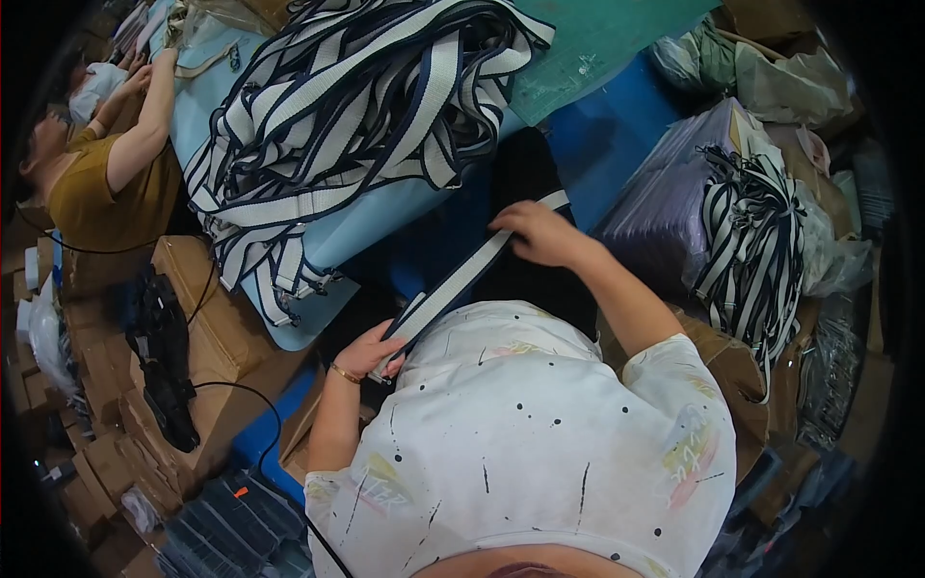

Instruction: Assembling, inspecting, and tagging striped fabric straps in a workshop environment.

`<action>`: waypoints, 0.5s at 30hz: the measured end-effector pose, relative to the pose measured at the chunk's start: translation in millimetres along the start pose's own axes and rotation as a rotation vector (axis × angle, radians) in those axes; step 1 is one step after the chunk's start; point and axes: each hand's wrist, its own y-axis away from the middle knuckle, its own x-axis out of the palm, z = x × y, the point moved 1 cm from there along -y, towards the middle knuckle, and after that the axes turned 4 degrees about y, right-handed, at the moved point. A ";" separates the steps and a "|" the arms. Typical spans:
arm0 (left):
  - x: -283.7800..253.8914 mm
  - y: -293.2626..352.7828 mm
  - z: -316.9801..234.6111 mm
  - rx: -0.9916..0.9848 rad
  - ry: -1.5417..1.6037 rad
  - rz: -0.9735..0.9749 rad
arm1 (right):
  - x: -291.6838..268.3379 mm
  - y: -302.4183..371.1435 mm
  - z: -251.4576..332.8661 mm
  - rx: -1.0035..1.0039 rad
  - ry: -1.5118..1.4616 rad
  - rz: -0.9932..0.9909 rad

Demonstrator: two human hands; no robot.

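Observation:
A white webbing strap (462,270) with navy edges runs slantwise across my lap. Near its lower end my left hand (366,353) is closed around it, where a doubled layer and a small metal piece show. Farther up and to the right, my right hand (541,233) grips the same strap, its fingers curled over the edge; a short length sticks out beyond it. Ahead of me, a large heap of matching straps (366,106) covers the light blue table (361,231), some ends with metal clips hanging toward me.
At the right, a bundle of similar straps (756,246) hangs beside a purple wrapped stack (665,193). Cardboard boxes (207,308) stand at the left, with black straps (159,356) on top. Another person (111,178) works at the far left. A green mat (597,48) lies at the back.

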 end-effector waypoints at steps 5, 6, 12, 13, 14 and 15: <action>-1.2 2.7 -0.4 0.010 -0.012 0.003 | 17.9 -15.5 25.6 0.026 0.034 0.254; -0.2 3.8 -1.6 0.014 -0.031 -0.010 | 19.9 -17.0 23.6 -0.011 0.008 0.228; 4.9 4.8 -2.0 0.011 -0.114 -0.057 | 34.3 -24.0 14.7 0.052 -0.180 0.271; 4.8 5.0 -1.6 0.011 -0.151 -0.061 | 33.2 -24.8 16.5 0.050 -0.181 0.274; 5.2 5.4 -1.5 0.011 -0.148 -0.062 | 30.1 -25.3 19.6 0.023 -0.098 0.271; 5.6 5.8 -1.7 0.008 -0.170 -0.078 | 28.0 -25.4 21.7 -0.003 -0.014 0.266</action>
